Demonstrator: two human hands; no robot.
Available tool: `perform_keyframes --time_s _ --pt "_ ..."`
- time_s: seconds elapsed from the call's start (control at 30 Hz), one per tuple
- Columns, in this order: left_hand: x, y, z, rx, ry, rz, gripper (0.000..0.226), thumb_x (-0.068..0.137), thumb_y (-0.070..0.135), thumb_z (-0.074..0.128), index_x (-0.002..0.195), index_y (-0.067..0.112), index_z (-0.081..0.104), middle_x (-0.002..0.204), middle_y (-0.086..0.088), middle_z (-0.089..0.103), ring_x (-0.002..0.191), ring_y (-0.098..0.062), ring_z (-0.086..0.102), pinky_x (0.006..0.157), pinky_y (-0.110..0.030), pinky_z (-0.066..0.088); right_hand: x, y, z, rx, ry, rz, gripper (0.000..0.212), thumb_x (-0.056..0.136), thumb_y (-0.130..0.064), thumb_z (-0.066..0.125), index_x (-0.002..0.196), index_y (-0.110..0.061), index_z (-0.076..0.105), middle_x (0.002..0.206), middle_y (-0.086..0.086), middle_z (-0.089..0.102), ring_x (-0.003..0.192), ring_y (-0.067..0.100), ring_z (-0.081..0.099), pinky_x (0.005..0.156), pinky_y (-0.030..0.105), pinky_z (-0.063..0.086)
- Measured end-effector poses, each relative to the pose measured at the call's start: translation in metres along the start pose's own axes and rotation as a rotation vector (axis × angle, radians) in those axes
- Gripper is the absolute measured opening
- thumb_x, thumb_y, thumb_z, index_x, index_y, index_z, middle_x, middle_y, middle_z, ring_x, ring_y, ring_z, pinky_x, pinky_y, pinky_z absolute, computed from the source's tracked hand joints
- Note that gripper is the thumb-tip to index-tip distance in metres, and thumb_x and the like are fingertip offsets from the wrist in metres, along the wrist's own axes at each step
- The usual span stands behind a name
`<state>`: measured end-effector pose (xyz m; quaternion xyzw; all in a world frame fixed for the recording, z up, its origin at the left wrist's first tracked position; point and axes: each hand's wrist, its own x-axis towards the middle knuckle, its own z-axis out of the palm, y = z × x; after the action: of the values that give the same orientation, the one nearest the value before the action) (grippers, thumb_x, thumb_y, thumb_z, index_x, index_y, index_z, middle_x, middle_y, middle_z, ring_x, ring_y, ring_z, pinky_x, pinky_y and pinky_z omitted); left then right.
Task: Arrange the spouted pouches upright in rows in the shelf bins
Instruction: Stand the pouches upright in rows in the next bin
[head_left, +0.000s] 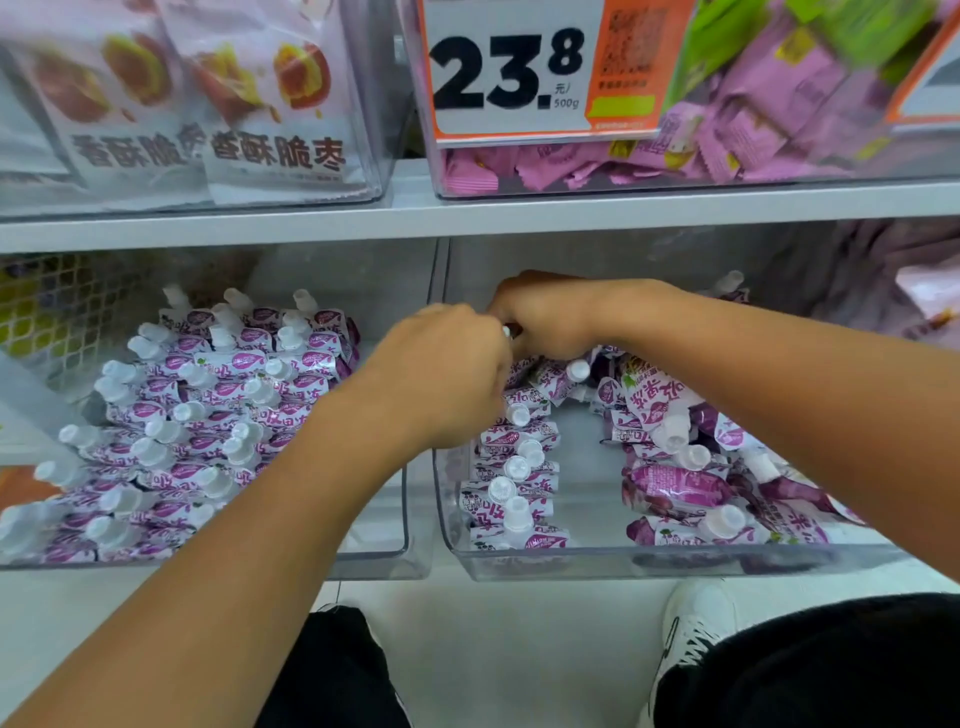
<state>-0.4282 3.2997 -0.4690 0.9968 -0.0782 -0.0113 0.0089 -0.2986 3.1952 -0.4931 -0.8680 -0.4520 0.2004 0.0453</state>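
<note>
Purple-and-white spouted pouches with white caps fill two clear shelf bins. The left bin (384, 564) holds several neat rows of pouches (208, 410). In the right bin (571, 564) one upright row (514, 483) runs along its left side, and a loose heap of pouches (675, 467) lies on its right. My left hand (447, 374) hovers over the far end of that row with curled fingers. My right hand (545, 317) meets it at the back of the bin. Both seem to pinch a pouch whose white cap (506, 331) peeks out between them.
A white shelf edge (467, 213) runs just above the bins. On it stand a bin of white snack bags (218, 104) and a bin of pink wrapped sweets (623, 161) with a price sign (519, 67). My knees and a white shoe (691, 639) are below on the pale floor.
</note>
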Motion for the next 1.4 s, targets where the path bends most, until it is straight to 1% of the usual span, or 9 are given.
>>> perform_keyframes --time_s 0.2,0.37,0.6,0.67,0.73,0.83,0.97,1.17,1.4 --pt "-0.004 -0.012 -0.013 -0.096 0.062 -0.110 0.021 0.071 0.025 0.070 0.089 0.030 0.059 0.077 0.008 0.059 0.080 -0.022 0.056 0.060 -0.028 0.035 -0.011 0.001 0.006 0.190 -0.166 0.063 0.015 0.097 -0.022 0.060 0.082 -0.024 0.057 0.078 -0.002 0.058 0.070 0.019 0.052 0.068 0.033 0.047" --pt "0.009 -0.011 -0.008 0.105 -0.065 -0.074 0.044 0.075 0.041 0.066 0.115 0.023 0.061 0.103 -0.004 0.065 0.096 -0.028 0.059 0.078 -0.036 0.050 -0.022 0.006 -0.003 0.286 -0.335 0.068 0.017 0.097 -0.017 0.057 0.087 -0.030 0.056 0.074 -0.012 0.050 0.067 0.009 0.047 0.069 0.036 0.046" --pt "0.031 0.000 -0.010 0.195 -0.286 0.046 0.020 0.082 0.017 0.059 0.100 0.022 0.066 0.079 0.001 0.054 0.075 -0.023 0.057 0.060 -0.032 0.042 -0.030 0.003 -0.004 0.337 -0.419 0.057 0.050 0.086 0.001 0.062 0.070 -0.034 0.030 0.068 -0.017 0.035 0.050 -0.004 0.041 0.057 0.020 0.033" --pt "0.033 -0.003 -0.009 0.198 -0.279 0.082 0.015 0.087 0.020 0.058 0.099 0.026 0.065 0.077 0.003 0.055 0.078 -0.024 0.058 0.061 -0.031 0.039 -0.033 0.005 -0.007 0.348 -0.453 0.032 0.046 0.083 0.003 0.067 0.075 -0.033 0.038 0.064 -0.016 0.046 0.048 -0.010 0.048 0.057 0.016 0.036" --pt "0.036 -0.004 -0.007 0.197 -0.254 0.084 0.023 0.092 0.019 0.057 0.106 0.036 0.063 0.075 0.007 0.049 0.077 -0.022 0.053 0.062 -0.030 0.035 -0.037 0.007 -0.007 0.321 -0.480 0.022 0.037 0.080 0.002 0.074 0.099 -0.024 0.056 0.085 -0.019 0.068 0.077 -0.010 0.062 0.073 0.019 0.051" --pt "0.039 -0.007 -0.001 0.209 -0.206 0.079 0.027 0.093 0.014 0.058 0.108 0.037 0.061 0.077 0.006 0.053 0.072 -0.020 0.051 0.055 -0.029 0.029 -0.043 0.009 -0.008 0.011 -0.391 0.079 0.058 0.079 -0.012 0.079 0.131 -0.017 0.055 0.125 -0.003 0.063 0.113 0.018 0.061 0.099 0.039 0.051" --pt "0.040 -0.012 0.001 0.180 -0.206 0.064 0.019 0.096 0.019 0.057 0.108 0.031 0.065 0.094 0.004 0.066 0.081 -0.022 0.054 0.061 -0.031 0.035 -0.052 0.014 -0.006 -0.199 -0.176 0.128 0.023 0.090 -0.029 0.070 0.087 -0.007 0.066 0.072 0.003 0.060 0.066 0.024 0.057 0.066 0.036 0.051" --pt "0.040 -0.012 -0.001 0.173 -0.261 0.099 0.025 0.099 0.025 0.055 0.122 0.034 0.061 0.107 0.006 0.068 0.086 -0.019 0.052 0.067 -0.031 0.038 -0.074 0.000 -0.017 -0.398 0.145 0.253 0.028 0.093 -0.007 0.062 0.070 -0.012 0.046 0.068 0.003 0.042 0.054 0.016 0.046 0.054 0.030 0.040" --pt "0.040 -0.016 -0.003 0.092 -0.291 0.067 0.018 0.099 0.034 0.052 0.099 0.022 0.066 0.088 -0.001 0.063 0.085 -0.026 0.057 0.064 -0.034 0.037 -0.032 -0.001 -0.001 0.054 0.197 0.093 0.009 0.085 -0.008 0.067 0.080 -0.014 0.068 0.080 0.003 0.066 0.072 0.021 0.059 0.063 0.027 0.046"
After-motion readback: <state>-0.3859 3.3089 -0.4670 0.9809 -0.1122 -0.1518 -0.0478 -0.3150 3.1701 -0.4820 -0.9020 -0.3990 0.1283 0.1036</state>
